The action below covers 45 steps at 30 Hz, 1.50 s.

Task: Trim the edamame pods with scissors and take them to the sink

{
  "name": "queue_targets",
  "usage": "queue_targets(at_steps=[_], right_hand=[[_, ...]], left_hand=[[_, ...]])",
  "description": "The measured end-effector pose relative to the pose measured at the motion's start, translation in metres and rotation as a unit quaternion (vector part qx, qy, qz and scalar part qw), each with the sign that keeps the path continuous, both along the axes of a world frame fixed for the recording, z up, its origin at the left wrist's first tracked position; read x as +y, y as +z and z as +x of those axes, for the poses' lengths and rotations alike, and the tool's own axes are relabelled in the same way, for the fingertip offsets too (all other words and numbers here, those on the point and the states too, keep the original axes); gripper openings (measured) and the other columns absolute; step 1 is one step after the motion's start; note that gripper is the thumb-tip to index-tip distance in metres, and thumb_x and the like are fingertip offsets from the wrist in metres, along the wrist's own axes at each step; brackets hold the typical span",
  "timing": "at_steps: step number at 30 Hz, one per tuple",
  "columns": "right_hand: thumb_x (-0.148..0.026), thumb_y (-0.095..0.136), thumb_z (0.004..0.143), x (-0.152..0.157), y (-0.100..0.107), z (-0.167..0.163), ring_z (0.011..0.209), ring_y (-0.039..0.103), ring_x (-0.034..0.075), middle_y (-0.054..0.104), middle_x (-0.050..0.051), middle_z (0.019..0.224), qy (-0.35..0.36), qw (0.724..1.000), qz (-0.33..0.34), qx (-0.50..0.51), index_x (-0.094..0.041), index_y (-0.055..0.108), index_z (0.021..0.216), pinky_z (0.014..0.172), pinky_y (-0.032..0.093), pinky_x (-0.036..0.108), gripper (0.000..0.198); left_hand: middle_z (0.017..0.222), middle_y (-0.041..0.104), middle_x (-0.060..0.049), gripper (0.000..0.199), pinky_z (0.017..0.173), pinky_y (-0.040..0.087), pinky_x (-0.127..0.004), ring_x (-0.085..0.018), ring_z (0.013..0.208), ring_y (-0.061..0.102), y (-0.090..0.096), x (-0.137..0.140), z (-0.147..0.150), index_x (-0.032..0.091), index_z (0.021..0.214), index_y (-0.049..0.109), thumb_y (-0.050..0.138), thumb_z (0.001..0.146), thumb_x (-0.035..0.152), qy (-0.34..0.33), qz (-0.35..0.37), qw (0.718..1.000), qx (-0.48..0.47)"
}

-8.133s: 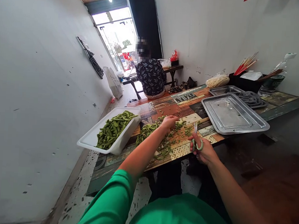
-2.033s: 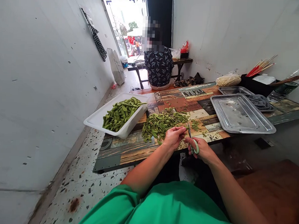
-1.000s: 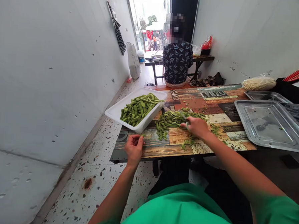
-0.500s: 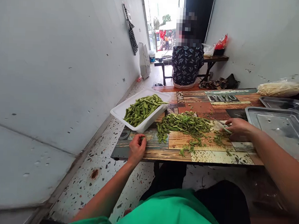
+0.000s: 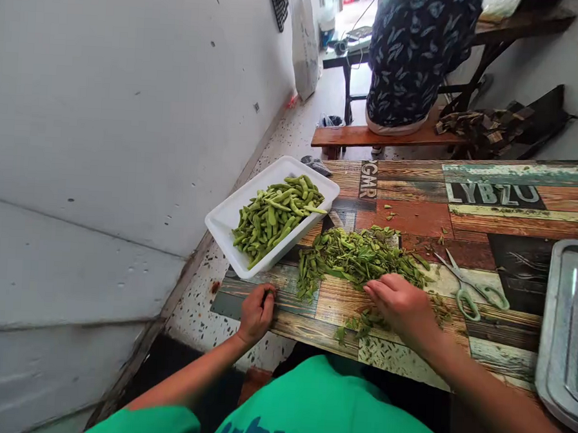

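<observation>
Head camera, looking down over a green shirt at a patterned table (image 5: pixel 463 219).

The left hand (image 5: pixel 256 313) rests at the table's near left corner, at about 7 o'clock in the picture, arm reaching up from the lower left. Its fingers are curled together, pinching a small green pod piece (image 5: pixel 268 294) against the tabletop.

The right hand (image 5: pixel 403 308) lies palm down at about 5 o'clock, forearm coming in from the lower right. Its fingers are held loosely together and point left, their tips touching the near edge of a pile of pods (image 5: pixel 359 257). It holds nothing.

Green-handled scissors (image 5: pixel 469 292) lie flat on the table just beside the right hand, at its 2 o'clock, apart from it.

A white tub (image 5: pixel 221 216) of trimmed pods sits at 10 o'clock from the pile, overhanging the table's left edge above the speckled floor (image 5: pixel 293 133). A metal tray (image 5: pixel 566 334) fills the table's right side at 3 o'clock. Bare tabletop shows between the 2 hands and beyond the pile toward 12 o'clock. A wall (image 5: pixel 104 136) runs close along the left. Another person sits on a bench (image 5: pixel 351 136) at 12 o'clock, back turned.
</observation>
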State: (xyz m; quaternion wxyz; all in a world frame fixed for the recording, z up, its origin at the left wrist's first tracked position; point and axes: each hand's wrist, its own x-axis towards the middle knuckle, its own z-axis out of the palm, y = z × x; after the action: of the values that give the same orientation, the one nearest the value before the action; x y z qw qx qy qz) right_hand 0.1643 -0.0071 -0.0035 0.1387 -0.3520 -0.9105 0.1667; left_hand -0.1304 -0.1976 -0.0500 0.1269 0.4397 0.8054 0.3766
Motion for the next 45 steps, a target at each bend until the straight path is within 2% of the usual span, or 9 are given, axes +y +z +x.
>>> queue_targets(at_steps=[6, 10, 15, 18, 21, 28, 33, 36, 45], right_hand=[[-0.025, 0.047, 0.098, -0.005, -0.001, -0.053, 0.089, 0.059, 0.025, 0.066, 0.014, 0.092, -0.078, 0.983, -0.017, -0.163, -0.015, 0.069, 0.086, 0.064, 0.038, 0.03, 0.027], [-0.033, 0.051, 0.094, 0.004, 0.031, -0.047, 0.075, 0.061, 0.021, 0.066, 0.008, 0.08, -0.15, 0.96, -0.211, -0.103, -0.018, 0.07, 0.075, 0.057, 0.036, 0.026, 0.031], [-0.073, 0.067, 0.066, -0.011, 0.077, -0.035, 0.045, 0.039, 0.011, 0.046, -0.004, 0.055, -0.202, 0.769, -0.581, 0.175, -0.018, 0.06, 0.068, 0.041, 0.028, 0.023, 0.055], [-0.073, 0.074, 0.057, -0.026, 0.087, -0.028, 0.043, 0.032, 0.008, 0.041, -0.007, 0.054, -0.193, 0.703, -0.639, 0.244, -0.018, 0.055, 0.065, 0.039, 0.026, 0.021, 0.058], [-0.074, 0.065, 0.065, -0.028, 0.08, -0.013, 0.041, 0.033, 0.008, 0.041, -0.007, 0.052, -0.197, 0.729, -0.606, 0.249, -0.019, 0.052, 0.062, 0.039, 0.028, 0.022, 0.056], [-0.046, 0.052, 0.083, 0.008, 0.054, 0.04, 0.053, 0.051, 0.015, 0.053, -0.001, 0.053, -0.091, 0.889, -0.449, -0.014, -0.019, 0.061, 0.063, 0.05, 0.037, 0.024, 0.035], [-0.027, 0.056, 0.086, 0.025, 0.039, 0.07, 0.083, 0.06, 0.026, 0.067, 0.012, 0.086, -0.174, 0.925, -0.318, -0.112, -0.015, 0.072, 0.085, 0.068, 0.043, 0.031, 0.02], [-0.029, 0.055, 0.09, 0.034, 0.03, 0.088, 0.101, 0.057, 0.031, 0.063, 0.018, 0.107, -0.215, 0.945, -0.164, -0.185, -0.011, 0.068, 0.111, 0.077, 0.044, 0.034, 0.03], [-0.025, 0.052, 0.094, 0.064, 0.034, 0.09, 0.096, 0.06, 0.028, 0.064, 0.018, 0.106, -0.214, 0.921, -0.156, -0.286, -0.007, 0.057, 0.121, 0.076, 0.042, 0.032, 0.033]], left_hand=[[0.065, 0.056, -0.001, 0.013, 0.066, 0.044, -0.029, -0.016, 0.064, 0.051, 0.027, 0.015, 0.022, 0.022, 0.062, 0.053, 0.047, 0.066, 0.033, 0.081, -0.008, 0.97, -0.23], [0.061, 0.054, 0.0, 0.018, 0.055, 0.039, -0.024, -0.012, 0.056, 0.048, 0.064, 0.039, 0.066, 0.019, 0.059, 0.047, 0.055, 0.063, 0.035, 0.118, -0.009, 0.835, -0.538], [0.058, 0.052, 0.004, 0.045, 0.049, 0.031, -0.018, -0.007, 0.052, 0.043, 0.101, 0.072, 0.125, 0.015, 0.087, 0.067, 0.08, 0.057, 0.046, 0.025, -0.074, 0.741, -0.667], [0.055, 0.047, 0.007, 0.052, 0.045, 0.025, -0.019, -0.005, 0.048, 0.036, 0.107, 0.09, 0.155, 0.014, 0.081, 0.066, 0.084, 0.054, 0.055, 0.007, -0.039, 0.729, -0.683], [0.055, 0.047, 0.006, 0.054, 0.043, 0.02, -0.021, -0.003, 0.046, 0.034, 0.102, 0.101, 0.18, 0.014, 0.068, 0.061, 0.084, 0.052, 0.06, 0.02, -0.021, 0.729, -0.684], [0.055, 0.049, 0.006, 0.053, 0.046, 0.025, -0.02, -0.005, 0.046, 0.036, 0.085, 0.108, 0.209, 0.011, 0.096, 0.071, 0.077, 0.067, 0.054, -0.049, -0.115, 0.772, -0.624], [0.072, 0.068, -0.003, 0.023, 0.065, 0.044, -0.024, -0.012, 0.064, 0.056, 0.074, 0.101, 0.22, 0.012, 0.096, 0.075, 0.064, 0.084, 0.028, -0.029, -0.207, 0.913, -0.349], [0.098, 0.074, -0.007, 0.022, 0.082, 0.048, -0.026, -0.016, 0.087, 0.065, 0.071, 0.104, 0.222, 0.017, 0.104, 0.075, 0.059, 0.088, 0.022, -0.101, -0.205, 0.954, -0.192], [0.094, 0.071, -0.014, 0.025, 0.081, 0.046, -0.033, -0.023, 0.091, 0.066, 0.069, 0.168, 0.222, 0.015, 0.106, 0.069, 0.047, 0.093, 0.017, -0.353, -0.324, 0.866, 0.14]])
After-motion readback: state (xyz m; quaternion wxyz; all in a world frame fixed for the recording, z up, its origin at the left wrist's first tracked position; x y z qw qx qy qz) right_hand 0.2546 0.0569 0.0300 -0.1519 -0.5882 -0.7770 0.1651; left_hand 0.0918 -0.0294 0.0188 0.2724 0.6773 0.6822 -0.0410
